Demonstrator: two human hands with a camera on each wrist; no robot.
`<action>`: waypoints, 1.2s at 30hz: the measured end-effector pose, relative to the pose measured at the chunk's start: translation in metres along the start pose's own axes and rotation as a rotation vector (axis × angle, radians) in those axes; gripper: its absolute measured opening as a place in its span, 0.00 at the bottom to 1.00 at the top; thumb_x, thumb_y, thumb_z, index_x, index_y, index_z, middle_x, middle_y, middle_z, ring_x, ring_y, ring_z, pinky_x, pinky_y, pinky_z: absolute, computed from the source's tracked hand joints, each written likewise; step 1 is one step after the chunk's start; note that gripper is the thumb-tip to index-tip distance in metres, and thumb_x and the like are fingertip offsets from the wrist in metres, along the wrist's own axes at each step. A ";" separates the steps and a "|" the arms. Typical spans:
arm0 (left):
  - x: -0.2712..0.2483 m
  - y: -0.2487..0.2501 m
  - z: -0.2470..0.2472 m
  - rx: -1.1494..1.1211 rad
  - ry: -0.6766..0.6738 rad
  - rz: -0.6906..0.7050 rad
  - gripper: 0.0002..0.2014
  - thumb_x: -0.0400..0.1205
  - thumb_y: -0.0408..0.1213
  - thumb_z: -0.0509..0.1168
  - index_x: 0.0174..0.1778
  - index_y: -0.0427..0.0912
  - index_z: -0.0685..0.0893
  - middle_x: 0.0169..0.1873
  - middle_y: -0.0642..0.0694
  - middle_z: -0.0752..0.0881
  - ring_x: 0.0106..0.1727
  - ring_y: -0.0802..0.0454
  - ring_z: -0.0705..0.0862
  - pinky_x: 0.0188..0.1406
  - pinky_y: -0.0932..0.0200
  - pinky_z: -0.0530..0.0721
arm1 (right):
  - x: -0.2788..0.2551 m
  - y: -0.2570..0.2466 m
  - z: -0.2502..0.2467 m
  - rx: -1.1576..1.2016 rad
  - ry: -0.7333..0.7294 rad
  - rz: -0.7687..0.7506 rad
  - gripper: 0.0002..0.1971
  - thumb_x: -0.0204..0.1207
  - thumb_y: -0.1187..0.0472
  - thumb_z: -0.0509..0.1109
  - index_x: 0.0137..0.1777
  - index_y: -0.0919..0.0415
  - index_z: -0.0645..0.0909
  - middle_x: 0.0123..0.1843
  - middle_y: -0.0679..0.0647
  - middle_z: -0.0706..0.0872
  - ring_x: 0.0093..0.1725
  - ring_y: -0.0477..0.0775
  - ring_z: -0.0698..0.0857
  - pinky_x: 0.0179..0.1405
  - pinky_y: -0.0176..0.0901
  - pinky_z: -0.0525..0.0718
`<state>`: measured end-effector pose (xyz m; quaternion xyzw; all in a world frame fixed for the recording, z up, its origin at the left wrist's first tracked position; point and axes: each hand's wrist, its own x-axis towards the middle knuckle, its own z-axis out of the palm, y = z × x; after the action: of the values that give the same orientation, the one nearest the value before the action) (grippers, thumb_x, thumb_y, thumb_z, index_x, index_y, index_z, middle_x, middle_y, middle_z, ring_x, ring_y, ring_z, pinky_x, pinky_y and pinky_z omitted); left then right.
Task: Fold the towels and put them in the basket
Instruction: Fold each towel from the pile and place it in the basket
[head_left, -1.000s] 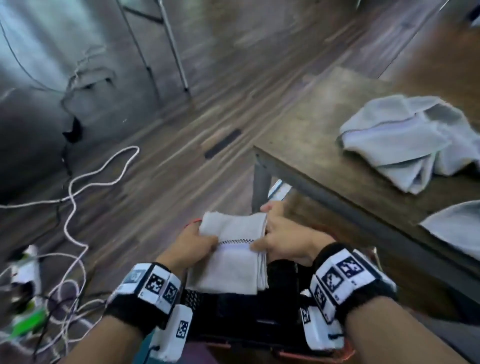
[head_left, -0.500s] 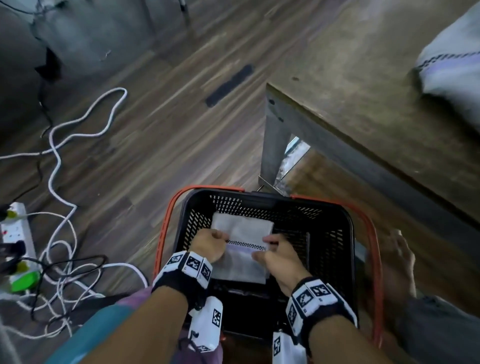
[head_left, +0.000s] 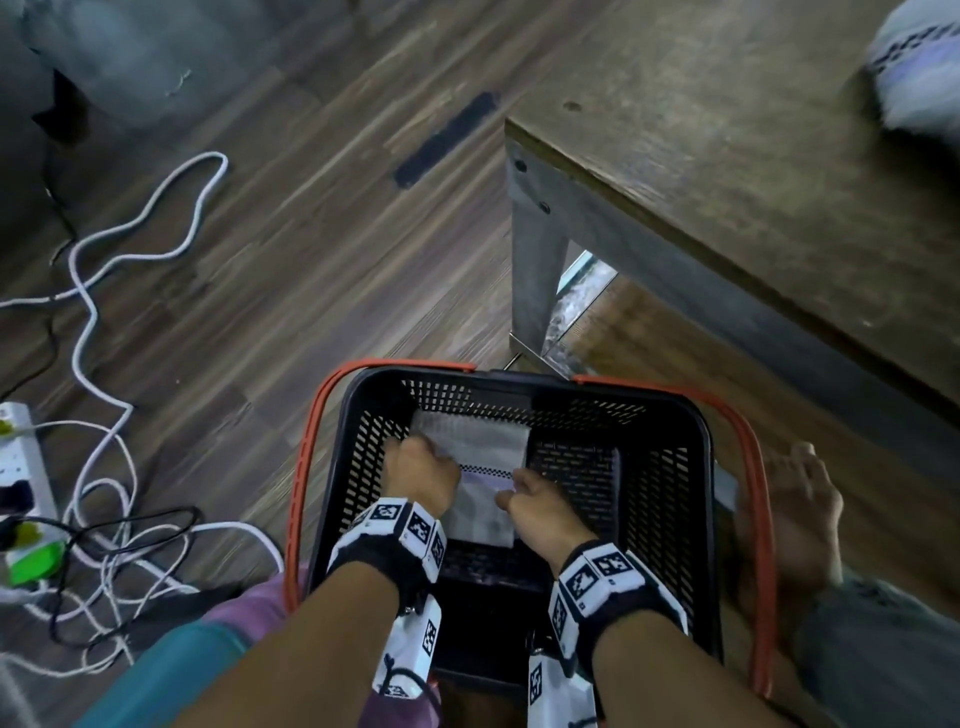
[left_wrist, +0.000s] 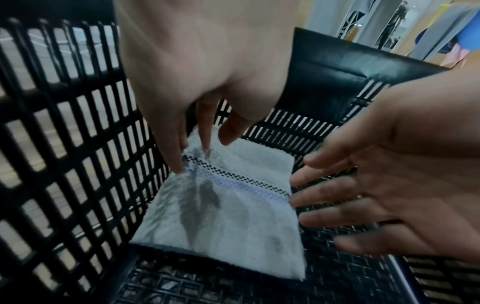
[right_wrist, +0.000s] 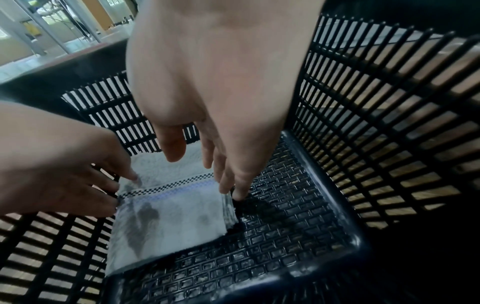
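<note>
A folded white towel (head_left: 480, 462) with a checked stripe lies flat on the floor of the black mesh basket (head_left: 702, 431), against its left wall (left_wrist: 64, 144). Both hands are down inside the basket. My left hand (head_left: 421, 475) points straight fingers (left_wrist: 179, 164) down onto the towel's (left_wrist: 228, 216) left edge. My right hand (head_left: 532, 501) has its fingers (right_wrist: 228, 185) straight at the towel's (right_wrist: 171, 216) right edge, the tips touching the basket floor beside it. Neither hand grips the cloth.
The basket has orange handles (head_left: 306, 467) and stands on the wood floor beside a wooden table (head_left: 727, 156). Another towel (head_left: 919, 67) lies on the table's far right. White cables (head_left: 104, 260) and a power strip (head_left: 21, 467) lie left. A bare foot (head_left: 800, 499) is right of the basket.
The two hands lowered the folded towel from above the basket onto its floor. Their grip on its sides has loosened to straight fingers.
</note>
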<state>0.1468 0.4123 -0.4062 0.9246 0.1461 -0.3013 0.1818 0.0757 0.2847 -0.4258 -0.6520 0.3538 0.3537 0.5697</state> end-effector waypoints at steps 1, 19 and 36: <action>0.001 0.001 0.000 0.017 -0.038 0.001 0.17 0.81 0.31 0.62 0.66 0.31 0.82 0.68 0.31 0.76 0.60 0.33 0.82 0.52 0.57 0.76 | 0.000 0.001 0.000 0.001 -0.008 0.003 0.31 0.87 0.60 0.63 0.88 0.58 0.60 0.89 0.56 0.63 0.86 0.57 0.66 0.79 0.47 0.68; -0.059 0.031 -0.088 -0.213 -0.147 0.282 0.13 0.84 0.34 0.60 0.43 0.33 0.88 0.40 0.35 0.91 0.38 0.44 0.88 0.48 0.41 0.90 | -0.111 -0.098 -0.049 -0.231 0.067 -0.218 0.08 0.87 0.59 0.62 0.55 0.64 0.78 0.46 0.61 0.80 0.44 0.58 0.79 0.50 0.58 0.84; -0.370 0.287 -0.232 -0.254 -0.014 1.163 0.17 0.76 0.44 0.64 0.38 0.33 0.89 0.33 0.37 0.92 0.28 0.41 0.86 0.31 0.55 0.83 | -0.542 -0.124 -0.255 0.060 0.532 -0.930 0.11 0.86 0.53 0.67 0.54 0.60 0.86 0.49 0.65 0.92 0.43 0.57 0.92 0.43 0.57 0.92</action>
<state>0.0851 0.1953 0.0654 0.8220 -0.3506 -0.1385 0.4270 -0.0730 0.0757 0.1290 -0.7904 0.1698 -0.1235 0.5755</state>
